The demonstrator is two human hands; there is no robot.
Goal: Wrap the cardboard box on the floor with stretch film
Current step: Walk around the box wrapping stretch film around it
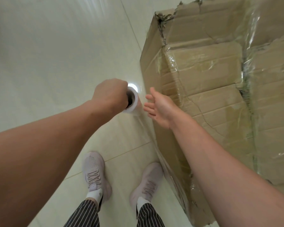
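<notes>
A view straight down at a person's two bare arms reaching out beside a large, worn brown cardboard box (203,79) that stands on a pale cream tiled floor (56,54). The box has torn, ragged top edges and creased flaps, and glossy clear film already lies wrinkled over its top and its near side.

Just left of the box, the left hand (109,95) is curled into a fist, knuckles up, with its fingers pushed into the dark hollow core of a white roll of clear stretch film (132,102). The forearm runs straight out from the lower left. A taut sheet of clear film (147,133) runs from the roll down to the box's near side.

Between the roll and the box, the right hand (159,108) is spread wide and holds nothing. Its palm is turned towards the roll, its fingers are straight and slightly fanned, and it is close to the roll but not touching it.

Left of the box's near corner, the person's feet stand in pale lilac knit trainers (95,174) with white socks and black trousers with thin white stripes (85,213).
</notes>
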